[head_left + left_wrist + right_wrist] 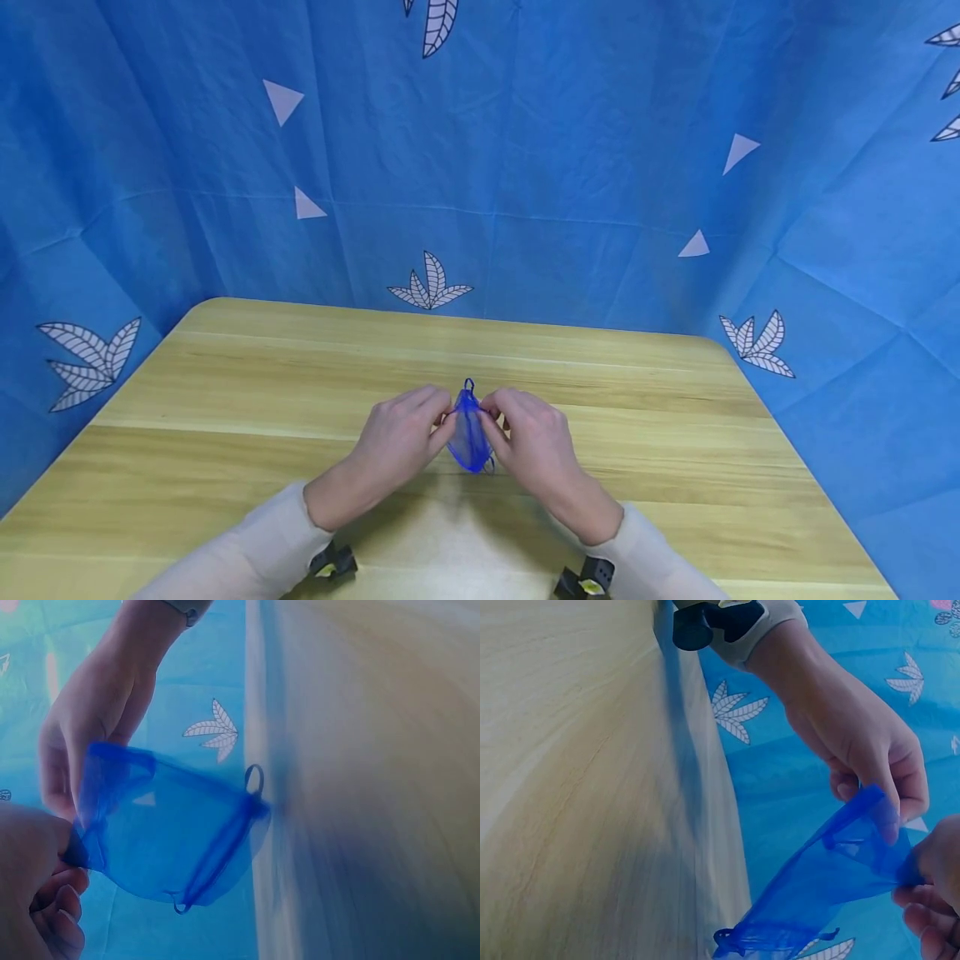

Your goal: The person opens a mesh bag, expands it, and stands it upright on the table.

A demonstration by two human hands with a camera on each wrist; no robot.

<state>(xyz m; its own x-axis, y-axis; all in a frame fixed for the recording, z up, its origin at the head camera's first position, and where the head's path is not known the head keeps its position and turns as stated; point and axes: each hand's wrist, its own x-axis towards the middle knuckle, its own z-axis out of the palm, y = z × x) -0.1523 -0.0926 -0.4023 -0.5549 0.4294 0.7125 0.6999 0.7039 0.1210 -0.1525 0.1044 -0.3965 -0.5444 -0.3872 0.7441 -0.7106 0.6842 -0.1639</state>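
Observation:
A small sheer blue drawstring pouch [469, 442] is stretched between my two hands over the middle of the table. My left hand [403, 427] pinches one side of it between thumb and forefinger. On the opposite side, my right hand [534, 439] pinches the fabric the same way. In the left wrist view the see-through pouch [172, 825] hangs spread, with thin dark cord loops at the end away from the fingers. From the right wrist, the pouch [802, 877] slants down toward the table with its gathered end lowest.
The wooden table [247, 367] has rounded far corners. A blue curtain [570, 167] with white leaf and triangle prints encloses the back and both sides. Black camera mounts [330, 562] are strapped at the wrists, close over the tabletop.

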